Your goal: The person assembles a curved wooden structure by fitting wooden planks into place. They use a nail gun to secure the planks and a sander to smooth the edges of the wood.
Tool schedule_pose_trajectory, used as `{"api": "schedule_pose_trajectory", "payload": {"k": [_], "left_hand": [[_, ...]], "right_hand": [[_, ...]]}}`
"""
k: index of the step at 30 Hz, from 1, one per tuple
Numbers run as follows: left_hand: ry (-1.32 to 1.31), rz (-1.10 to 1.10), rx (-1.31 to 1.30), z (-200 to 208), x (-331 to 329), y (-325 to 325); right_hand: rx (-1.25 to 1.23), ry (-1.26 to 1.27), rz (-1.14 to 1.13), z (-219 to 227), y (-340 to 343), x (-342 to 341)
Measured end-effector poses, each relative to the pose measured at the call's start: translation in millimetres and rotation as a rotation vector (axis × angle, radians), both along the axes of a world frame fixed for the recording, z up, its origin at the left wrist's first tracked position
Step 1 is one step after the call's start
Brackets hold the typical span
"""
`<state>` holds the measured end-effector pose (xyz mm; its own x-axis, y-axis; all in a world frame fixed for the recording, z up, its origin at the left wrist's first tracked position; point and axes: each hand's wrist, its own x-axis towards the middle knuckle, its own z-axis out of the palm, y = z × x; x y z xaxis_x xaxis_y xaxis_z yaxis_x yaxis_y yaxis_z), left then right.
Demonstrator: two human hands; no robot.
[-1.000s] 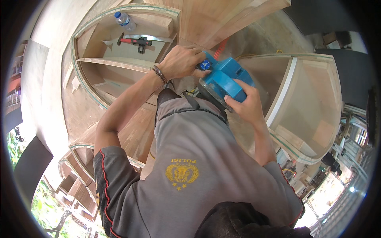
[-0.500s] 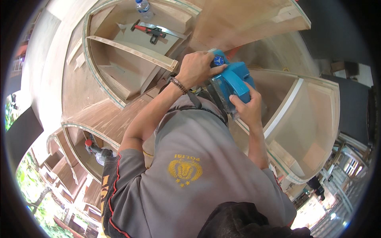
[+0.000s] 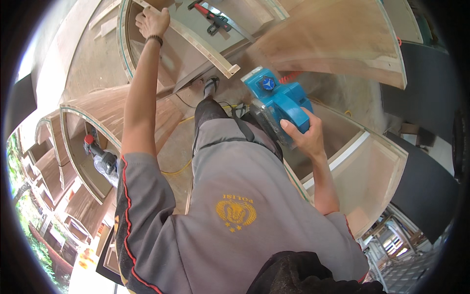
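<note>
My right hand (image 3: 307,134) is wrapped round the rear handle of a blue electric planer (image 3: 281,100), which it holds up in front of my waist. A dark blue knob tops the planer's front end. My left arm reaches out to the far left, where my left hand (image 3: 152,22) is closed over the far end of a wooden divider (image 3: 196,41) in a curved wooden cabinet frame (image 3: 123,46). Its fingertips curl over the wood and are partly hidden. Inside that frame, to the right of the divider, lie a hammer (image 3: 198,7) and a red-and-black clamp-like tool (image 3: 218,22).
A curved plywood panel (image 3: 338,44) stands at the far right. Nearer on the right is another wooden cabinet (image 3: 372,171) with a white strip. More curved cabinets (image 3: 93,108) stand at left, one holding a grey power tool (image 3: 102,157). A yellow cable (image 3: 178,170) crosses the floor.
My left hand has let go of the planer's front knob and moved far left onto the wooden divider. My right hand keeps the planer. The view has shifted.
</note>
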<state>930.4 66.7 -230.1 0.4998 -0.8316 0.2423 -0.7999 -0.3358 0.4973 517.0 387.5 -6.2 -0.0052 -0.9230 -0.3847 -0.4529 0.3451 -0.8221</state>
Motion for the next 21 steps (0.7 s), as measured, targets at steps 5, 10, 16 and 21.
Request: {"api": "schedule_pose_trajectory", "payload": {"k": [5,10,16,21], "left_hand": [[0.256,0.243,0.060,-32.3,22.8,-45.1],[0.549,0.208,0.023,18.4,-17.8,-35.4],[0.513,0.226,0.000,9.4,-5.7,-33.6],[0.543,0.195,-0.044,1.1,-0.2,-33.3]], "right_hand": [[0.043,0.032,0.087,-16.0,-28.9,33.6],[0.085,-0.012,0.095,-40.8,-27.7,34.1],[0.097,0.024,0.142,-40.1,-40.7,40.6],[0.036,0.064,0.216,-40.8,-39.7,41.7]]}}
